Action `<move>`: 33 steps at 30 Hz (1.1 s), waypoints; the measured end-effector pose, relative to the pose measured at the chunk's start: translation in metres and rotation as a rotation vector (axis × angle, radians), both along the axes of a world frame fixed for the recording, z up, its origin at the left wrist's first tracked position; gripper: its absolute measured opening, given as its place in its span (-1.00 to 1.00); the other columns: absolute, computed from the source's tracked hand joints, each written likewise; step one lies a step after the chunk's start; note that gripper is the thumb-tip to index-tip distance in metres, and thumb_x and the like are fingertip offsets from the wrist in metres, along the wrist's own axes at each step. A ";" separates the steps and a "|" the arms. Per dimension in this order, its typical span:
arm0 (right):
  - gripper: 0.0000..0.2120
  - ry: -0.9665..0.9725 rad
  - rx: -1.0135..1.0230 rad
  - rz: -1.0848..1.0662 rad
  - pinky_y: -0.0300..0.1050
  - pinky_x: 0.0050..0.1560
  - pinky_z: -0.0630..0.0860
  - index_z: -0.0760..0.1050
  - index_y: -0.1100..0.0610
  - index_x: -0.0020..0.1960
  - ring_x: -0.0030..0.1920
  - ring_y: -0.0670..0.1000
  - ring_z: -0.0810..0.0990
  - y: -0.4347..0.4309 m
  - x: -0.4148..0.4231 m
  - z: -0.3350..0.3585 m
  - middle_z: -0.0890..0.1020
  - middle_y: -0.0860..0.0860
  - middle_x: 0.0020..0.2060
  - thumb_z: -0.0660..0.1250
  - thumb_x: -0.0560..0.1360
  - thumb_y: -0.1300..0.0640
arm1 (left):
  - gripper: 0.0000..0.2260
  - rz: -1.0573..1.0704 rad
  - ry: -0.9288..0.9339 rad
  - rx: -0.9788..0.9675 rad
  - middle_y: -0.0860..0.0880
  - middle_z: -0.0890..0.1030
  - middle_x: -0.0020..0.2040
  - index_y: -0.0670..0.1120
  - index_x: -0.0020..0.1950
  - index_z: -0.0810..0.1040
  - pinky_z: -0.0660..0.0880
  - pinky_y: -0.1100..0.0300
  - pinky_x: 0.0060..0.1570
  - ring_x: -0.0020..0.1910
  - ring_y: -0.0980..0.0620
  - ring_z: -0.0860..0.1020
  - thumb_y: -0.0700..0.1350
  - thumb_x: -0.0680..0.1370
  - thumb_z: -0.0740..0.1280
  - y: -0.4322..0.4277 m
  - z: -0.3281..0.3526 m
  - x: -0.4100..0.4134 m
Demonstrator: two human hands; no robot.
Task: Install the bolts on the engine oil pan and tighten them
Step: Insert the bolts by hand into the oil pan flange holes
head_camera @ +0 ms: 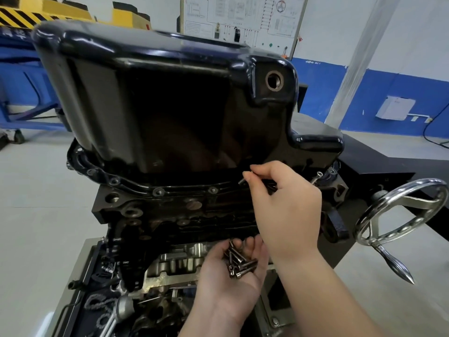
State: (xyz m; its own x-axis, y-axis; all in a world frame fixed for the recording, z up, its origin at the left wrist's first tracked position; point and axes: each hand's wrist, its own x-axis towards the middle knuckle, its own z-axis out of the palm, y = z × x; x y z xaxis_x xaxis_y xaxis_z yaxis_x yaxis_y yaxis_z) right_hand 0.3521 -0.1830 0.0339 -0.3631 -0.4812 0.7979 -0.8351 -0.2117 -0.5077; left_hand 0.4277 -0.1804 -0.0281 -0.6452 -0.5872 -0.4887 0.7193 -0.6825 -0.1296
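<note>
Room: workshop with a pale floor (36,215), a blue-and-white wall (388,98) behind the oil pan, a wiring-diagram board (243,18) beyond its far edge, and a yellow machine with black hazard stripes (29,13) off past its left shoulder
Oil pan (150,98): glossy black, sump upward, sitting on the engine block (170,215); open drain hole (274,80) on its right upper face
Flange (136,187): runs along the pan's near edge; bolt heads (158,191) already sit in several of its holes to the left
Right hand (286,205): raised to the pan's near right flange, thumb and forefinger pinching a single bolt (242,181), other fingers curled; the hand covers that stretch of flange, so the hole under it cannot be seen
Tilted bolt (317,177): stands loosely at the pan's right corner, just past the right hand
Left hand (226,280): below the pan, in front of the block, palm up and cupped round a heap of spare bolts (239,262)
Handwheel (398,215): chrome, with a crank handle, right of the pan and below it
Black bench (376,152): behind the handwheel, right of the pan
</note>
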 end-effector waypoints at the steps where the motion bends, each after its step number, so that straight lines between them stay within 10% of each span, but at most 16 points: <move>1: -0.93 0.013 -0.028 -0.013 -0.35 -0.14 0.43 0.64 0.15 -0.13 -0.13 -0.11 0.54 -0.001 0.000 -0.002 0.65 -0.07 -0.30 0.40 0.42 0.17 | -0.72 0.001 -0.003 -0.004 -0.17 0.54 -0.47 -0.21 -0.31 0.43 0.55 0.00 -0.52 -0.55 -0.09 0.57 -0.13 0.57 0.18 -0.001 -0.001 0.001; 20: -0.94 0.100 -0.122 -0.033 -0.43 -0.04 0.44 0.65 0.22 -0.13 -0.14 -0.11 0.58 -0.007 0.004 -0.010 0.68 0.01 -0.23 0.40 0.42 0.26 | -0.72 0.006 0.006 -0.014 -0.15 0.51 -0.49 -0.21 -0.33 0.42 0.55 0.02 -0.52 -0.57 -0.08 0.55 -0.15 0.56 0.19 -0.001 -0.002 0.005; 33: -0.86 -0.295 -0.014 0.067 -0.49 -0.11 0.40 0.52 0.01 -0.09 -0.12 -0.25 0.57 -0.007 0.014 -0.013 0.58 -0.24 -0.27 0.43 0.44 0.20 | -0.78 -0.023 0.028 -0.011 -0.12 0.52 -0.47 -0.20 -0.31 0.44 0.56 0.07 -0.49 -0.45 -0.04 0.54 -0.17 0.53 0.21 0.002 -0.002 0.005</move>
